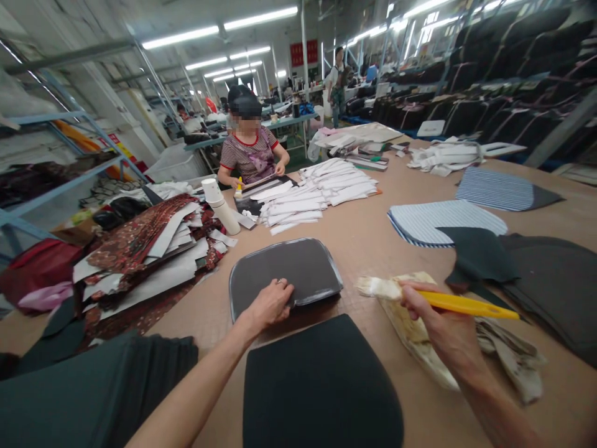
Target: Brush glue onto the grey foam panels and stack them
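Observation:
A dark grey panel (284, 270) with rounded corners and a whitish, shiny border lies ahead of me on the brown table. At its near edge is my left hand (271, 303), fingers bent on top and closed on the edge; the thumb is partly hidden. My right hand (431, 320) grips a brush (466, 303) by its yellow handle. The brush's pale, coated bristles point left, above a stained, cream-coloured container (410, 345). Nearer to me is a dark green-black panel (321, 386), lying flat.
Dark panels are stacked at left (93, 386) and right (555, 286). Patterned and white scraps (153, 255) crowd the left side beside white cups (219, 202). Across the table, a co-worker (252, 146) holds a yellow brush near white strips (321, 190). Striped pieces (438, 218) lie right.

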Demonstrator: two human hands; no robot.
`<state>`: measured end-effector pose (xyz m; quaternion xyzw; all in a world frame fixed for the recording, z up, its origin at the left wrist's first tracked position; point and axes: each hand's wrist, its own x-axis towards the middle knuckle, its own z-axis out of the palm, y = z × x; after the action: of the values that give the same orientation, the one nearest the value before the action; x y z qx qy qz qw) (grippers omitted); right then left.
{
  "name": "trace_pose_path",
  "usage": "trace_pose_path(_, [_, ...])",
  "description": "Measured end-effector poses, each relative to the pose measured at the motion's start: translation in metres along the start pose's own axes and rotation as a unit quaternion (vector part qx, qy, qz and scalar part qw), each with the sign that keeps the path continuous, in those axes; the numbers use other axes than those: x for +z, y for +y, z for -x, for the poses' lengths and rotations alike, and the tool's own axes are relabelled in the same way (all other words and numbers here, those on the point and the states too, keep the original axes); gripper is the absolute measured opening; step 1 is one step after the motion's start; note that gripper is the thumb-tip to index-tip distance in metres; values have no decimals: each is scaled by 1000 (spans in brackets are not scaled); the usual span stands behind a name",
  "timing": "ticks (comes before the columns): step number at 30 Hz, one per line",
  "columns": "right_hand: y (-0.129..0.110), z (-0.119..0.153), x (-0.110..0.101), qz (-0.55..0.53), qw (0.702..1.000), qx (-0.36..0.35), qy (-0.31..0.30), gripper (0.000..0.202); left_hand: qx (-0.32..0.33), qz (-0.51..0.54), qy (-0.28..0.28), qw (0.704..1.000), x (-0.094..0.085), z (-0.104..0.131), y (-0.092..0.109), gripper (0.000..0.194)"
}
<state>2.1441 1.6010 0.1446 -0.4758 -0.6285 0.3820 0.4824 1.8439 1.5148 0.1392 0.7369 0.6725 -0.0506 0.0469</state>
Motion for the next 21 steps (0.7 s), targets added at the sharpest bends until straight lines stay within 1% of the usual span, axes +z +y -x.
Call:
trace_pose_path(2, [-1,5,0,9,1000,4,3,36,3,-13,0,1000,1,1,1,30])
trace_pose_path(5, [-7,14,1,37,999,10,3,37,-4,-28,13,1000,5,4,4,41])
trace_pose_path(7, [-13,20,0,54,998,12,5,38,-8,-32,23,999,8,5,5,44])
trace_pose_path(10, [-21,27,-3,63,998,14,9,40,-3,-31,33,999,11,7,3,41])
trace_pose_path(14, [-22,32,-3,49,998,28,20,37,6,-33,37,999,11,8,-1,37])
trace_pose_path(15, [-22,33,0,24,999,35,22,36,6,-34,38,999,11,8,0,37])
trace_pose_path(17, [-23,36,6,-81,995,53,24,35,1,-38,39,999,13,8,2,38])
trace_pose_path(19, [-26,38,14,-218,972,83,12,34,-8,-40,41,998,14,8,6,39])
trace_pose_path(21, [-30,42,22,-324,938,124,-5,32,-20,-41,45,998,16,7,11,42])
